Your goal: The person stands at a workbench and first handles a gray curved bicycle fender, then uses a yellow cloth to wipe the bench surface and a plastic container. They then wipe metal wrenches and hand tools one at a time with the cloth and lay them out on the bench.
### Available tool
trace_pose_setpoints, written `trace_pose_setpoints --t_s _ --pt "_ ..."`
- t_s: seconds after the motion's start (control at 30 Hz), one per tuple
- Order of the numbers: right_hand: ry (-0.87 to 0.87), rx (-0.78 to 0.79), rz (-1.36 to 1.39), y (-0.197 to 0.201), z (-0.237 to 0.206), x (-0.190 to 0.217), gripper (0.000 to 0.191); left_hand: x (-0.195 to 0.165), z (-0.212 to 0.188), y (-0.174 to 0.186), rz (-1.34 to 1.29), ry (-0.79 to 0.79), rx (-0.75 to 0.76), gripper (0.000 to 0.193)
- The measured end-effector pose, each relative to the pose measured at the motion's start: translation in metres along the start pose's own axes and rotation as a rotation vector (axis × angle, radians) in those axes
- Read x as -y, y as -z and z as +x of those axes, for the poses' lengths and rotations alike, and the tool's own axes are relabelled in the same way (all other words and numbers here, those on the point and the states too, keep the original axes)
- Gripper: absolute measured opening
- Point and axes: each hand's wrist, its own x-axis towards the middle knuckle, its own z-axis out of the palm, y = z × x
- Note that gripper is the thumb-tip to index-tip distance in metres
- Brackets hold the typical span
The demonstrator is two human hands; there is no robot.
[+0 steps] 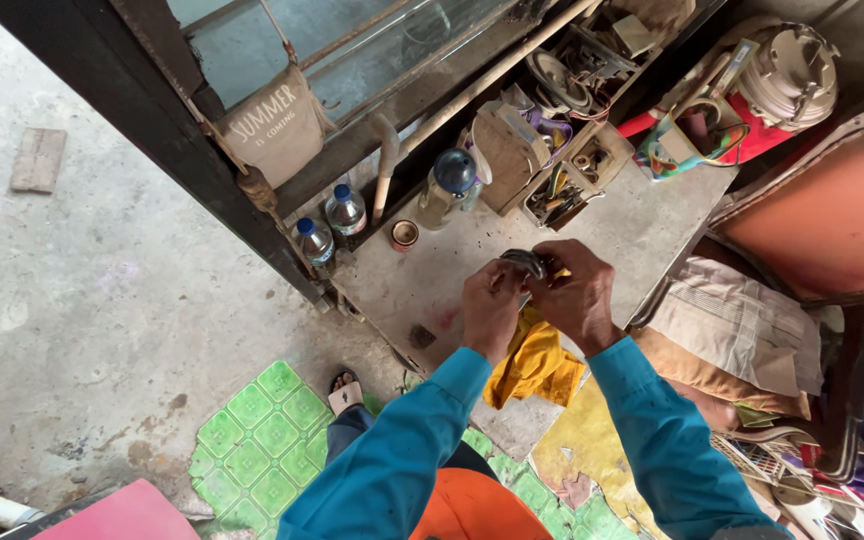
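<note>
Both hands, left hand [490, 305] and right hand [574, 295], grip a small dark rounded metal part [525, 263] over a crumpled yellow cloth [535, 362] above the grey bench [642, 230], work seemingly midway.

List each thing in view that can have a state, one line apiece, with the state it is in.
left hand: closed on the dark metal part
right hand: gripping the same part from the other side
dark metal part: held above the worktable, off its surface
yellow cloth: crumpled, hanging below the hands
two small plastic bottles: upright, blue caps on
large bottle: upright, capped
small round tin: open, lidless
</note>
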Motion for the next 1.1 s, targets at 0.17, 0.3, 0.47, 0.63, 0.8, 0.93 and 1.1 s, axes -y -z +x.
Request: trace_pose_setpoints --t_s 0.17,0.3,0.47,0.63,0.8,0.93,1.1 --pt "0.044 0.055 0.012 -0.003 -0.008 0.005 0.027 0.013 0.003 0.013 0.009 0.062 -0.029 0.015" --pt "0.048 0.075 0.006 -0.011 -0.014 0.008 0.029 0.018 0.005 0.027 0.049 -0.003 -0.014 0.021" --pt "0.08 0.078 0.02 -0.016 -0.02 0.002 0.034 0.026 0.005 0.033 0.041 0.059 -0.098 0.021" --pt "0.101 0.084 0.019 -0.02 -0.021 -0.01 0.039 0.037 0.01 0.03 -0.032 0.062 -0.16 0.02" --pt "0.166 0.069 -0.003 -0.02 -0.005 -0.023 0.042 0.047 0.029 0.025 0.0 0.1 -0.247 0.016" --pt "0.175 0.087 -0.012 -0.019 0.002 -0.028 0.044 0.049 0.042 0.028 -0.191 0.298 -0.283 0.018" --pt "0.087 0.165 0.086 -0.017 0.006 -0.031 0.041 0.047 0.046 0.033 -0.31 0.411 -0.29 0.007"
